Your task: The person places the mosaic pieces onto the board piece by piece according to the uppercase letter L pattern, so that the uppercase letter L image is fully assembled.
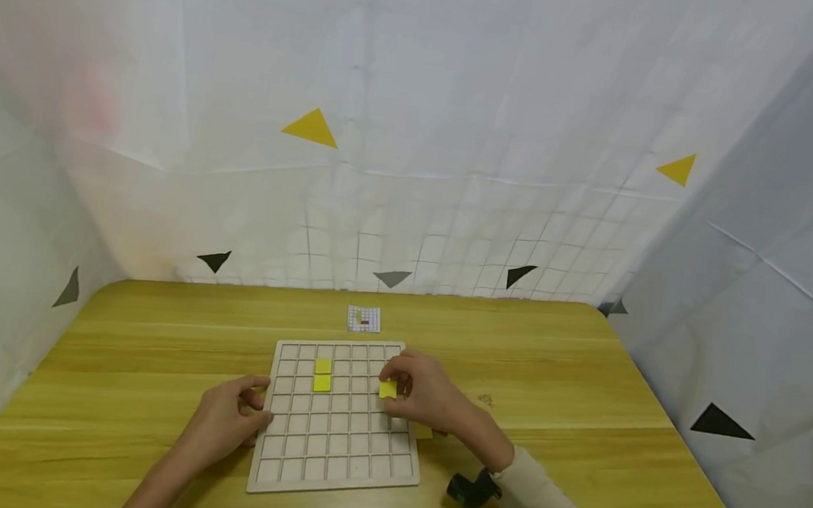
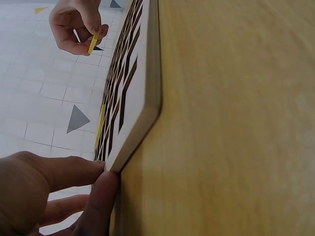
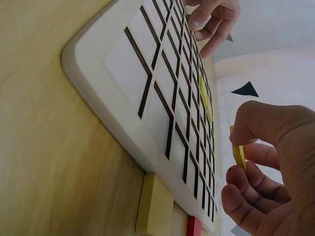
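A pale wooden grid board lies on the table, with two yellow square tiles in neighbouring cells of one column toward its far left. My right hand pinches another yellow tile between thumb and fingers. In the right wrist view that tile is held on edge, apart from the board. At the board's left edge, my left hand grips the rim with thumb and index finger, as the left wrist view shows close up. Beside the right edge lie a yellow block and a red block, partly hidden by my right hand in the head view.
A small printed card with a coloured grid pattern lies beyond the board. Near my right forearm sits a dark curved object, its kind unclear. White sheeting with yellow, black and grey triangles surrounds the wooden table at the back and sides.
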Motion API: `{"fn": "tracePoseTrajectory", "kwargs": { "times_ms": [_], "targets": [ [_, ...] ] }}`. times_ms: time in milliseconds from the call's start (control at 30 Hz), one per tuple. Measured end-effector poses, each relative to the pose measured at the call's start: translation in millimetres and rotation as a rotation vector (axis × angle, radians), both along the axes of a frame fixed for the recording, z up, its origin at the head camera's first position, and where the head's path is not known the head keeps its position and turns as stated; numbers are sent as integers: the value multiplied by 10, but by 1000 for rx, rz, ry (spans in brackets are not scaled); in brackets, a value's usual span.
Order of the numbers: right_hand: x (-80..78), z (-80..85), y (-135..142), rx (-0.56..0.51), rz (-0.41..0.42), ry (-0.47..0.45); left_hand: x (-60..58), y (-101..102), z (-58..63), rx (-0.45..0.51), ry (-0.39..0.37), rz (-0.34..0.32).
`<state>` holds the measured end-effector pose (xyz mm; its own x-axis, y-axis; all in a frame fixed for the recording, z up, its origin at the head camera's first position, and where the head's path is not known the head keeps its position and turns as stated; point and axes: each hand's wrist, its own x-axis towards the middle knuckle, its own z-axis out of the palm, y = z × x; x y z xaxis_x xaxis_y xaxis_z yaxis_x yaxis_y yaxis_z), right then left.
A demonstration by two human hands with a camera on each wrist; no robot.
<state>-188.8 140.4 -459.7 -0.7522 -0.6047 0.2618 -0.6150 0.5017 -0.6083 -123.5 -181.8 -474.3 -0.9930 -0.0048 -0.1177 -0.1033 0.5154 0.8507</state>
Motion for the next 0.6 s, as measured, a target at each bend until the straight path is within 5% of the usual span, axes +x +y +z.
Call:
{"fn": "tracePoseTrajectory", "kwargs": {
  "times_ms": [600],
  "targets": [
    [5,20,-195,18,45,21,0,-5,-6,-8,7,-2]
  ]
}}
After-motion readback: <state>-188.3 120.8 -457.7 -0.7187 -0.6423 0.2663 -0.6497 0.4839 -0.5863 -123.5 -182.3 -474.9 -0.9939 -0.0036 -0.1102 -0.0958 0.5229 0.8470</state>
